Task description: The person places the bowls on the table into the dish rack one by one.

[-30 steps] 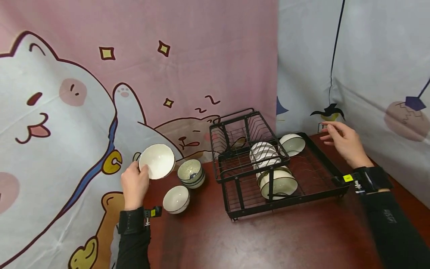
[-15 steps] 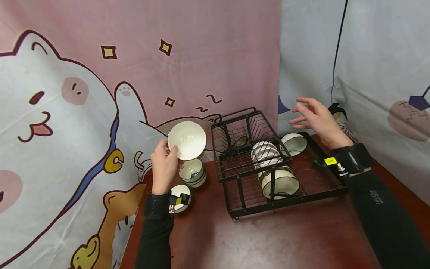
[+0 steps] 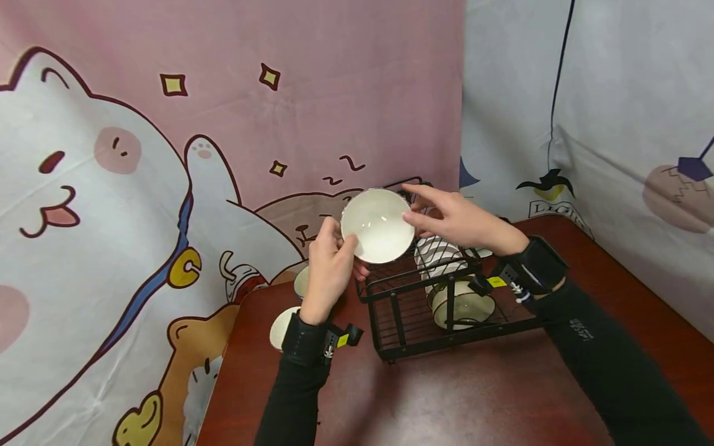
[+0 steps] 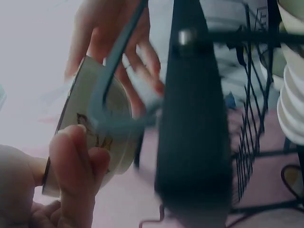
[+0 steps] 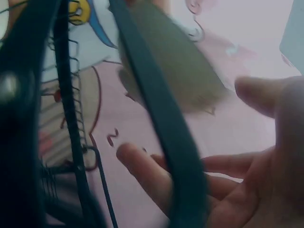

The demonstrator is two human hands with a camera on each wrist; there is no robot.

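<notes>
A white bowl [image 3: 377,225] is tilted with its inside facing me, raised in front of the dish rack's upper tier. My left hand [image 3: 329,263] grips its left edge, thumb inside the rim and fingers under the outer wall. In the left wrist view the bowl [image 4: 95,118] shows a brown pattern on its outside. My right hand [image 3: 452,217] is at the bowl's right side, thumb and fingers spread. A gap shows between those fingers and the blurred bowl [image 5: 171,57] in the right wrist view.
The black two-tier dish rack [image 3: 413,352] stands on the red-brown table [image 3: 424,402]. White dishes [image 3: 437,254] and a larger bowl [image 3: 463,306] sit in its lower tier. At the left are another bowl [image 3: 281,328] and stacked bowls [image 3: 301,282], partly hidden by my left arm.
My left hand has carried the white bowl rightward and up from the left side to the rack. My right hand has come left from the rack's far right to the bowl's side.
</notes>
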